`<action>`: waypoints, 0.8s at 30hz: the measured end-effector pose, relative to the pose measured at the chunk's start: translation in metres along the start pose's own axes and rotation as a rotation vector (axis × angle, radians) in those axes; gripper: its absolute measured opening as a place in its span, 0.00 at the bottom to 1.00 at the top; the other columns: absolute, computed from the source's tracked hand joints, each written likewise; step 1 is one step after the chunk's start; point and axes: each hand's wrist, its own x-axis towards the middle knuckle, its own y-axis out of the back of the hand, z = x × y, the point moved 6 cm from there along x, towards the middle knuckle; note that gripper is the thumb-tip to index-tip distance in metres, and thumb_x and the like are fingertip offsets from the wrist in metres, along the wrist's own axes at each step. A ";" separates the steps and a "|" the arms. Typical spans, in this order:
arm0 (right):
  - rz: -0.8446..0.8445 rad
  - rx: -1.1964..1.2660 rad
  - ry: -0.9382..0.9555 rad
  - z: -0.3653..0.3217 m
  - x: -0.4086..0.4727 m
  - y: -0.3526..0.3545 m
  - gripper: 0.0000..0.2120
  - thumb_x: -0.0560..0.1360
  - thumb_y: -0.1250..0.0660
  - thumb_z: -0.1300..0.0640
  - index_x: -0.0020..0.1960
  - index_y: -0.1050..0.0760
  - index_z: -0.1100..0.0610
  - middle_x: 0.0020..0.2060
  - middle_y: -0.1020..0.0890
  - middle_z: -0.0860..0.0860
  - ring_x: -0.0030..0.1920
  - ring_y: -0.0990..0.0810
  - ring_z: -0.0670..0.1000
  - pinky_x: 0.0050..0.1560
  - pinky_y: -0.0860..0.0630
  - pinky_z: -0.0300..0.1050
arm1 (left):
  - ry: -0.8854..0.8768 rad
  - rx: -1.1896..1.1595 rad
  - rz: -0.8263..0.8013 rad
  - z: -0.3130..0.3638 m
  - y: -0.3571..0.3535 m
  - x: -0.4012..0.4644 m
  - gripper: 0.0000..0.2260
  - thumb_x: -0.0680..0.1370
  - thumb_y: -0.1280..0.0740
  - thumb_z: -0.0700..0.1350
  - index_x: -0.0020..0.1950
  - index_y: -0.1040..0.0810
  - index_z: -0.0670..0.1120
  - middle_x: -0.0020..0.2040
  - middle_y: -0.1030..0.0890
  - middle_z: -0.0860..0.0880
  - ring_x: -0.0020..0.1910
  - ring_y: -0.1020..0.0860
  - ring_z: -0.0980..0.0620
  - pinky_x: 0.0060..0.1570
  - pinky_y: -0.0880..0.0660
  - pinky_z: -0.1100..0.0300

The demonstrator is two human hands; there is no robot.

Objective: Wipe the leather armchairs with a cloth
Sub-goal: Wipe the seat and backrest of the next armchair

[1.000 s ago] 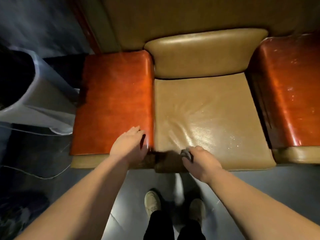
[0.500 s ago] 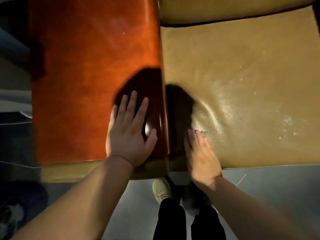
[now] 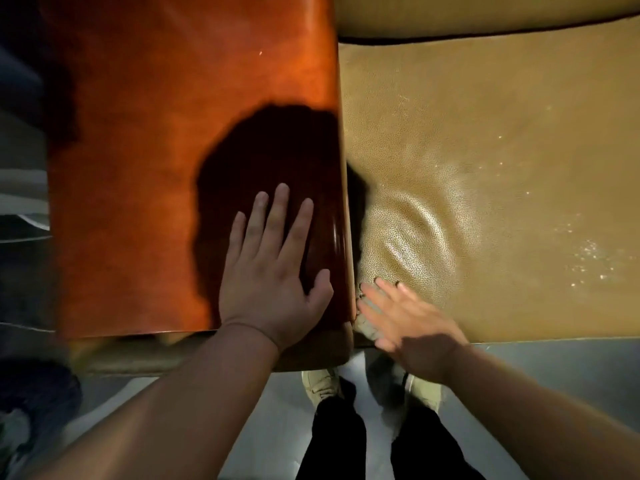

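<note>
under the flat, straight fingers of the right hand [image 3: 405,320] lies the cloth [image 3: 365,325], pressed at the tan seat cushion's [image 3: 502,202] front-left corner; unwiped leather stretches away rightward. left hand [image 3: 273,271] rests spread, farther off, on the orange armrest [image 3: 156,150].

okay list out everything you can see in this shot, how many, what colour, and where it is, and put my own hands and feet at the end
armrest: one, glossy orange-brown leather, left half of the view
seat cushion: one, tan leather, right half, dimpled near its front left corner
back cushion: one, tan leather, top right edge
cloth: one, greyish, mostly hidden under the right hand at the seat's front left corner
floor: grey, along the bottom
left hand: one, flat with fingers spread on the armrest
right hand: one, blurred, fingers straight, pressing the cloth on the seat cushion
shoes: two, light beige, bottom centre on the floor
trouser legs: two, black, bottom centre
</note>
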 end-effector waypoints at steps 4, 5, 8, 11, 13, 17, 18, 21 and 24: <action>0.129 -0.068 -0.361 0.067 0.063 0.053 0.33 0.82 0.39 0.45 0.82 0.39 0.59 0.83 0.43 0.57 0.83 0.51 0.62 0.82 0.54 0.59 | -0.001 0.008 -0.025 0.003 -0.001 -0.002 0.40 0.76 0.40 0.61 0.86 0.44 0.50 0.87 0.50 0.45 0.86 0.54 0.43 0.83 0.52 0.40; 0.129 -0.023 -0.454 0.073 0.074 0.055 0.33 0.82 0.41 0.45 0.82 0.41 0.60 0.83 0.45 0.58 0.83 0.52 0.62 0.82 0.55 0.59 | 0.003 0.009 -0.023 0.002 -0.001 -0.003 0.40 0.76 0.40 0.61 0.86 0.44 0.50 0.87 0.50 0.44 0.86 0.54 0.43 0.83 0.52 0.40; -0.045 0.121 -0.410 0.036 0.061 0.027 0.35 0.83 0.52 0.41 0.78 0.34 0.64 0.78 0.36 0.63 0.77 0.34 0.65 0.80 0.41 0.59 | -0.008 0.011 -0.028 0.002 -0.002 -0.006 0.40 0.76 0.40 0.61 0.86 0.45 0.50 0.87 0.51 0.44 0.86 0.54 0.43 0.83 0.52 0.40; -0.160 0.114 0.007 -0.014 0.019 -0.013 0.24 0.83 0.41 0.48 0.73 0.25 0.59 0.74 0.27 0.59 0.74 0.28 0.62 0.76 0.34 0.61 | -0.012 0.006 -0.004 0.001 -0.001 -0.005 0.40 0.75 0.39 0.60 0.86 0.43 0.50 0.87 0.49 0.44 0.86 0.52 0.43 0.83 0.51 0.40; -0.180 0.135 0.119 0.011 0.037 -0.005 0.22 0.85 0.43 0.53 0.78 0.31 0.54 0.78 0.31 0.54 0.80 0.37 0.56 0.81 0.41 0.58 | -0.013 -0.005 0.018 0.002 0.000 -0.002 0.40 0.75 0.39 0.60 0.86 0.42 0.49 0.87 0.48 0.44 0.86 0.51 0.43 0.83 0.51 0.40; 0.051 0.035 -0.322 0.106 0.114 0.052 0.29 0.84 0.45 0.52 0.83 0.43 0.59 0.82 0.43 0.55 0.83 0.54 0.57 0.82 0.59 0.53 | -0.012 -0.007 0.022 0.001 -0.002 -0.001 0.40 0.75 0.38 0.60 0.86 0.41 0.49 0.87 0.47 0.44 0.86 0.50 0.43 0.82 0.50 0.39; 0.089 0.066 -0.410 0.115 0.122 0.065 0.30 0.84 0.43 0.52 0.83 0.44 0.59 0.83 0.47 0.54 0.84 0.56 0.57 0.82 0.59 0.53 | -0.010 -0.005 0.025 0.000 -0.002 -0.002 0.40 0.75 0.38 0.60 0.86 0.41 0.49 0.87 0.47 0.44 0.86 0.50 0.42 0.82 0.50 0.39; 0.029 0.359 -0.513 0.077 0.109 0.076 0.32 0.84 0.40 0.50 0.85 0.48 0.51 0.84 0.48 0.50 0.84 0.51 0.58 0.83 0.50 0.53 | -0.008 0.003 0.033 -0.001 -0.003 -0.005 0.40 0.75 0.37 0.59 0.85 0.40 0.49 0.86 0.47 0.44 0.86 0.50 0.42 0.83 0.50 0.40; -0.094 0.565 -0.187 0.023 0.057 0.059 0.25 0.87 0.45 0.47 0.83 0.43 0.43 0.80 0.41 0.40 0.81 0.39 0.55 0.80 0.42 0.46 | -0.012 -0.014 0.055 -0.001 -0.003 -0.004 0.39 0.75 0.37 0.59 0.85 0.39 0.49 0.86 0.46 0.44 0.86 0.50 0.43 0.83 0.50 0.40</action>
